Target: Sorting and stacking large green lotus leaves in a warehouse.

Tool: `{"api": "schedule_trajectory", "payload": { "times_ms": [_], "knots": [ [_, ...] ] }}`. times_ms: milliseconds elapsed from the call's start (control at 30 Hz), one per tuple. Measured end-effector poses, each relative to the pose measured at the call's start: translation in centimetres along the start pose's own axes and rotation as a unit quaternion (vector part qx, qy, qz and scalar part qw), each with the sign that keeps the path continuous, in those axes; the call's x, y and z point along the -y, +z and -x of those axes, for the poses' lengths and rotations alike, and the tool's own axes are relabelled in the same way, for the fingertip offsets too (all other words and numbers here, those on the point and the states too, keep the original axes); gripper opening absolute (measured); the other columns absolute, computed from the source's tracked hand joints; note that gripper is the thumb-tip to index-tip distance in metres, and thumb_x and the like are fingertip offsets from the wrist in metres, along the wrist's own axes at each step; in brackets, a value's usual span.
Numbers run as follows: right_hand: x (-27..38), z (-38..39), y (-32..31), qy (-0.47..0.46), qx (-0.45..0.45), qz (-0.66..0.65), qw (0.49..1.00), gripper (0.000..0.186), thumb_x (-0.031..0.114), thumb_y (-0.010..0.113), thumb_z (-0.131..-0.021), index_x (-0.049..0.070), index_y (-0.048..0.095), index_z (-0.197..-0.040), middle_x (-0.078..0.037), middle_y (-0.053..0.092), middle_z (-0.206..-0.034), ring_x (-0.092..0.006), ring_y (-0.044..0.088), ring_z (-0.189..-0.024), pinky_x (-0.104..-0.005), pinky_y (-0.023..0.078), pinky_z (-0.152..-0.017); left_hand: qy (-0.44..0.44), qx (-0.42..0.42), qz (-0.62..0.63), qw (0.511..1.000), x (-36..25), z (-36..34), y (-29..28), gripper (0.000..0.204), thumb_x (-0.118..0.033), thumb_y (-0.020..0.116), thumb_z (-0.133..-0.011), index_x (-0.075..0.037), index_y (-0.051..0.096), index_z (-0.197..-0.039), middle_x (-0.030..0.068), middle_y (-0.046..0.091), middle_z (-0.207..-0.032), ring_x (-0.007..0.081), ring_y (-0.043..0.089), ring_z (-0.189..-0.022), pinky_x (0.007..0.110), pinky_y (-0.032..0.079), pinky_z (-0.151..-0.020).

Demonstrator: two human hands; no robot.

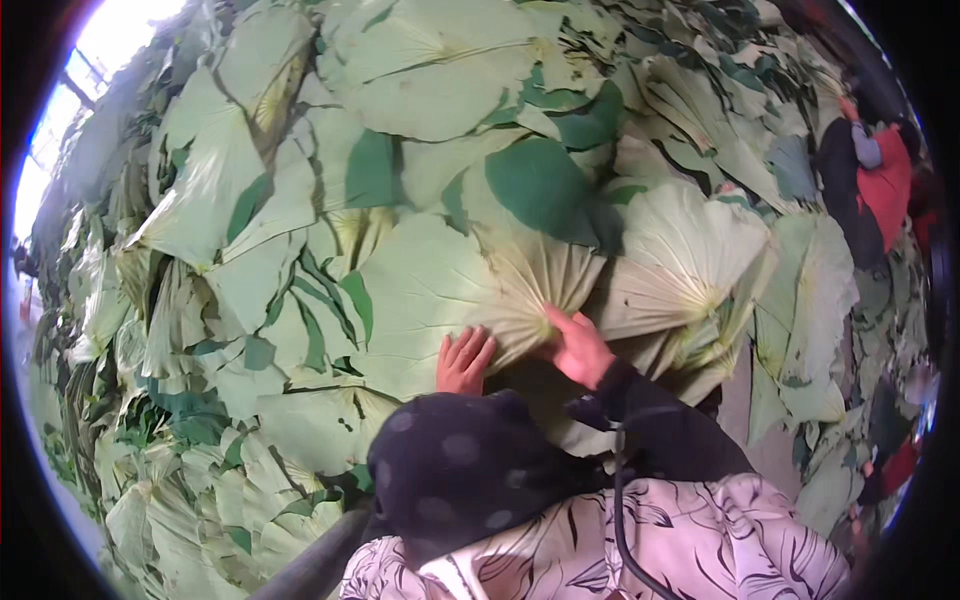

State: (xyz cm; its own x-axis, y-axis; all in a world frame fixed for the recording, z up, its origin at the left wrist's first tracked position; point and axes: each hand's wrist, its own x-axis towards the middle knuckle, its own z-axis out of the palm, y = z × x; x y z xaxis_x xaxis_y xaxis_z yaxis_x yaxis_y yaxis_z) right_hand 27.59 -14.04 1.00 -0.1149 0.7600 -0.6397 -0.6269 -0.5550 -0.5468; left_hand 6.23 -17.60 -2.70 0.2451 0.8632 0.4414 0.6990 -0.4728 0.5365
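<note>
A large pale green lotus leaf [425,285] is spread out in front of me, with veins fanning out from a gathered, yellowish part at its right side. My left hand [464,361] lies on its near edge with the fingers stretched out. At the gathered part my right hand [580,350] pinches the leaf, thumb on top; its other fingers are mostly hidden. Just right of that hand is another pleated lotus leaf [685,260]. A dark green leaf [540,190] lies folded over beyond the held one.
Overlapping lotus leaves [430,70] form a broad heap all around. Dark green scraps [320,300] lie among them on the left. At the far right a person in red and dark clothing [885,185] reaches into the leaves. More red clothing [900,468] shows lower right.
</note>
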Motion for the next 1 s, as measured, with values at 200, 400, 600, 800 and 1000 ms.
{"api": "schedule_trajectory", "payload": {
  "times_ms": [200, 400, 600, 800, 1000],
  "knots": [
    [1.0, 1.3, 1.2, -0.094, -0.018, -0.010, 0.995, 0.028, 0.000, 0.058, -0.079, 0.006, 0.046, -0.104, -0.008, 0.057, -0.101, -0.0213, 0.059, -0.088, -0.0407, 0.053, -0.067, -0.001, 0.013, -0.041, 0.999, 1.4, 0.4, 1.0, 0.055, -0.003, 0.055, -0.065, -0.012, 0.052, -0.119, 0.0110, 0.049, -0.124, 0.0295, 0.046, -0.114, 0.047, 0.034, -0.095],
    [5.1, 2.2, 0.8, -0.360, -0.001, 0.123, 0.925, 0.039, -0.003, 0.055, -0.079, 0.004, 0.043, -0.115, -0.006, 0.056, -0.105, -0.0136, 0.056, -0.090, -0.0287, 0.049, -0.077, -0.059, 0.025, -0.089, 0.994, 3.2, -0.2, -1.5, 0.066, -0.001, 0.065, -0.057, -0.012, 0.051, -0.121, 0.0128, 0.050, -0.122, 0.0334, 0.049, -0.108, 0.043, 0.038, -0.090],
    [6.1, 0.1, -1.0, -0.393, -0.022, 0.153, 0.907, 0.041, -0.005, 0.056, -0.076, 0.004, 0.043, -0.114, -0.006, 0.055, -0.105, -0.0132, 0.054, -0.093, -0.0270, 0.046, -0.079, -0.130, 0.054, 0.128, 0.982, 0.5, -2.7, -1.4, 0.044, -0.010, 0.070, -0.069, -0.008, 0.058, -0.111, 0.0140, 0.057, -0.112, 0.0335, 0.051, -0.106, 0.039, 0.038, -0.093],
    [11.3, 1.3, -1.8, -0.168, -0.045, -0.204, 0.963, 0.015, 0.009, 0.056, -0.083, 0.005, 0.055, -0.097, -0.007, 0.063, -0.090, -0.0183, 0.062, -0.077, -0.0301, 0.054, -0.062, -0.268, 0.110, 0.463, 0.838, 0.8, -2.0, -1.9, 0.028, 0.004, 0.063, -0.071, -0.004, 0.062, -0.099, 0.0148, 0.060, -0.104, 0.0276, 0.057, -0.097, 0.031, 0.044, -0.084],
    [19.9, 2.4, -4.5, -0.199, -0.038, -0.511, 0.835, 0.029, 0.017, 0.054, -0.087, -0.005, 0.052, -0.104, -0.016, 0.060, -0.099, -0.0264, 0.057, -0.095, -0.0357, 0.047, -0.088, -0.140, -0.037, 0.279, 0.949, 4.2, 0.9, -0.2, 0.020, 0.005, 0.059, -0.076, -0.002, 0.063, -0.094, 0.0118, 0.063, -0.089, 0.0155, 0.060, -0.084, 0.026, 0.045, -0.077]
  ]
}}
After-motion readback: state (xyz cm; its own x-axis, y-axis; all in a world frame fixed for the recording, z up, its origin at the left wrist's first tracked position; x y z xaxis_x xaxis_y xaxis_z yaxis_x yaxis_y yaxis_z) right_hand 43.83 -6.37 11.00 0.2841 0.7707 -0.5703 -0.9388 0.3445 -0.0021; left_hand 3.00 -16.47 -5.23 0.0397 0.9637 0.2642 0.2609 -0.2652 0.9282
